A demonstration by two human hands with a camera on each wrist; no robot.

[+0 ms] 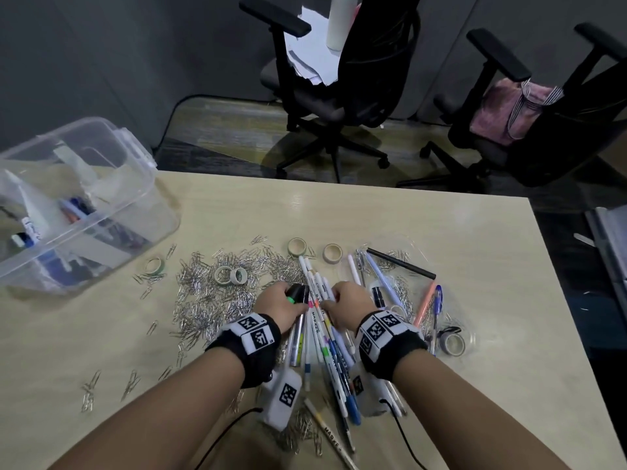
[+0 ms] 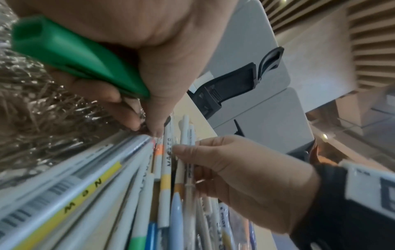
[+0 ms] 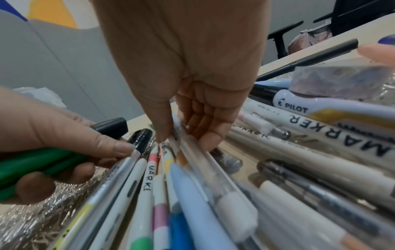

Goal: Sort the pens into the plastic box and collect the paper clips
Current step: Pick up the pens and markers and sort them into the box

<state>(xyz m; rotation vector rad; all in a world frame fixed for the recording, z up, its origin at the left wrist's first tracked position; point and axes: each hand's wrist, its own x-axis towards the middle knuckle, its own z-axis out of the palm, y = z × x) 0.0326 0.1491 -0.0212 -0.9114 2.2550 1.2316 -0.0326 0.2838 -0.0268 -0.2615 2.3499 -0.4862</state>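
Observation:
A spread of white markers and pens lies between my hands on the pale table. My left hand grips a green marker with a black cap; in the left wrist view the green marker crosses my left hand's palm. My right hand pinches white pens from the spread, its thumb and fingers closing on a translucent pen in the right wrist view. A wide pile of paper clips lies left of the pens. The clear plastic box stands at the far left with pens inside.
Several tape rolls sit among the clips and pens, one at the right. A long black pen and coloured pens lie right of my hands. Two office chairs stand beyond the table's far edge.

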